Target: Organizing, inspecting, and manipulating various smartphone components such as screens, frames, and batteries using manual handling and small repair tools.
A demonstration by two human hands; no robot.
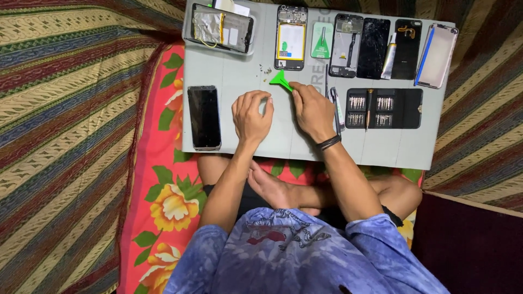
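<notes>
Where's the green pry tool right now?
In the head view, the green pry tool lies on the grey mat, at the right hand fingertips, just below the opened phone.

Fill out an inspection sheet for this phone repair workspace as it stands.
Surface: grey work mat on patterned bedding.
Job's things: green triangular pry tool under the right hand's fingertips; opened phone above it, insides exposed.
Clutter: black phone face up at left; clear tray holding a dismantled phone; phone frames and back covers along the top; glue tube; screwdriver bit case, open; tweezers.
Grippers: left hand curled on the mat, contents hidden; right hand touching the pry tool.
Cables: nothing seen.
Surroundings: striped cloth, floral sheet, the person's crossed legs.
</notes>
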